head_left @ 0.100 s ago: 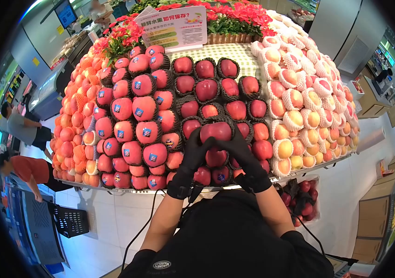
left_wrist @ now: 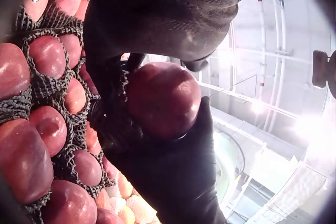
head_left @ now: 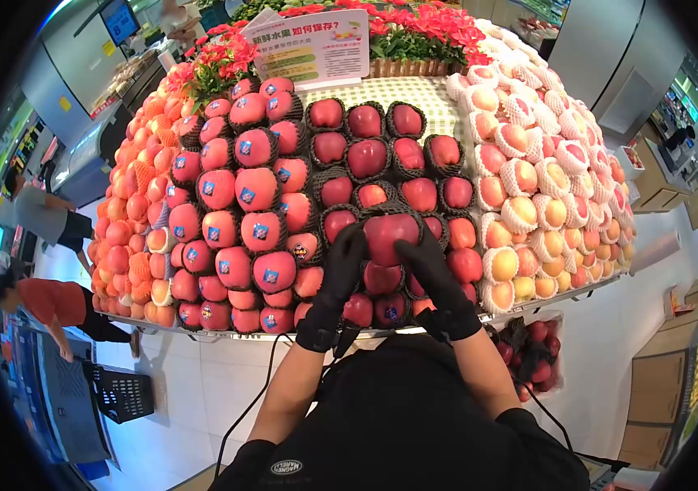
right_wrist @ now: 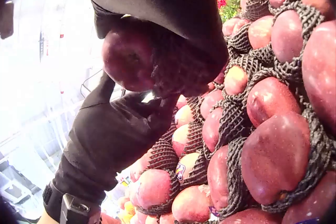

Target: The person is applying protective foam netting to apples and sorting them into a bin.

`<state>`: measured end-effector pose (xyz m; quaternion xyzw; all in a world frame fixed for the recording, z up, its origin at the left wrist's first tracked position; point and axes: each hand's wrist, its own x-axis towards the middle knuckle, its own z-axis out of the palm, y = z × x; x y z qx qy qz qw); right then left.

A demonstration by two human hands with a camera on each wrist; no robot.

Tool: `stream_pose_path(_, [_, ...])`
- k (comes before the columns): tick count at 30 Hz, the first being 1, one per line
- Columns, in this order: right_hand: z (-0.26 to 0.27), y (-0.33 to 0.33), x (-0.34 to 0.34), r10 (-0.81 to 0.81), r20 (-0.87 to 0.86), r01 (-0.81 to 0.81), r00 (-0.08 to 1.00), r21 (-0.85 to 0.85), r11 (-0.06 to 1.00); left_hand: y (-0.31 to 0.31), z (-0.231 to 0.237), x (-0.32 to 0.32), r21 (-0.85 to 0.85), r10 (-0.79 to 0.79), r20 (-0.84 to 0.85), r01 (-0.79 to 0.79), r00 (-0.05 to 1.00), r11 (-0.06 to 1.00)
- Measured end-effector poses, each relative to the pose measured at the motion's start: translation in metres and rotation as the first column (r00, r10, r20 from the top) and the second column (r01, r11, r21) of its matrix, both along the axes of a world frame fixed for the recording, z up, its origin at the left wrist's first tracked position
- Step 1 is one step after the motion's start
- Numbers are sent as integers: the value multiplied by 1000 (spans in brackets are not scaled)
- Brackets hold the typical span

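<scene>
A large dark red apple (head_left: pixel 390 237) is held up between both black-gloved hands, over the near rows of the fruit display. My left hand (head_left: pixel 345 268) grips its left side. On the other side my right hand (head_left: pixel 435 274) holds it, the thumb lying on the skin. Dark netting wraps part of the apple (right_wrist: pixel 126 58) in the right wrist view, where the right hand's fingers curl over the top. Seen from the left wrist, the apple's bare rounded face (left_wrist: pixel 165 100) shows between the two gloves.
Netted red apples (head_left: pixel 365 157) lie in rows ahead, stickered ones (head_left: pixel 255 188) to the left. Peach-coloured fruit in white nets (head_left: pixel 521 180) slopes down at right. A sign (head_left: pixel 312 49) stands behind. Bagged apples (head_left: pixel 541 352) sit on the floor; people stand at far left.
The thumbs, which met in front of the apple, have parted, so more of its face shows. The right thumb is now at its lower right. A shopper's basket at left has shifted slightly.
</scene>
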<state>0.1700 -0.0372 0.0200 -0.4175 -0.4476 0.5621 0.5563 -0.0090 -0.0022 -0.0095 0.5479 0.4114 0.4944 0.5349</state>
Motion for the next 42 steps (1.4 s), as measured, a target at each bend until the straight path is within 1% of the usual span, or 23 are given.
stream_pose_path(2, [0, 4, 7, -72, 77, 74, 994, -22, 997, 7, -3, 6, -38, 15, 182, -8, 983, 999])
stream_pose_path(5, [6, 6, 1, -123, -6, 122, 992, 113, 986, 3, -3, 10, 107, 30, 97, -40, 995, 993])
stream_pose_path(8, [17, 2, -4, -259, 191, 226, 947, 177, 958, 2, -10, 13, 293, 126, -88, -95, 988, 951])
stream_pose_path(11, [7, 6, -5, -266, 133, 247, 955, 144, 958, -9, 19, 14, 358, 147, -213, -63, 966, 932])
stream_pose_path(12, [7, 6, -7, -295, 190, 266, 936, 163, 950, -9, 19, 15, 451, 233, -259, -96, 937, 888])
stream_pose_path(14, [6, 5, -12, -353, 297, 301, 887, 205, 931, -9, 20, 16, 628, 409, -320, -132, 855, 767])
stream_pose_path(17, [-7, 11, -10, -397, 329, 330, 857, 242, 912, -8, 34, 15, 622, 289, -328, -25, 899, 783])
stream_pose_path(19, [-5, 12, -5, -385, 329, 323, 862, 228, 918, -10, 28, 15, 460, 130, -176, -35, 976, 887])
stream_pose_path(20, [-5, 12, -3, -379, 327, 321, 866, 218, 922, -11, 26, 14, 372, 57, -87, -21, 995, 928])
stream_pose_path(23, [-4, 15, 1, -360, 330, 291, 873, 241, 926, -5, 30, 7, 166, 67, 20, -70, 998, 984])
stream_pose_path(26, [7, 11, -1, -233, 261, 181, 937, 206, 962, 11, 25, 1, 169, 29, 55, -38, 998, 985])
stream_pose_path(29, [29, 4, -10, -109, 249, 62, 962, 188, 980, 25, 16, -2, 173, -78, 44, 69, 996, 983])
stream_pose_path(32, [26, 4, -14, -142, 371, 38, 918, 275, 961, 25, 35, -6, 77, -192, 21, 190, 981, 979])
stream_pose_path(35, [34, -2, -14, -123, 408, 7, 905, 276, 961, 29, 26, -11, 50, -139, -43, 141, 989, 989])
stream_pose_path(38, [28, -3, -11, -86, 463, -31, 882, 239, 970, 29, 26, -7, 62, -61, -54, 65, 997, 996])
stream_pose_path(39, [26, -1, -9, -88, 475, -47, 876, 266, 963, 29, 22, -2, 97, 10, -29, -7, 1000, 995])
stream_pose_path(41, [21, 1, -7, -85, 504, -87, 859, 308, 947, 27, 15, 2, 125, 90, -33, -85, 995, 989])
stream_pose_path(42, [21, 1, -7, -96, 496, -73, 863, 310, 948, 26, 13, 4, 135, 131, -32, -125, 991, 983])
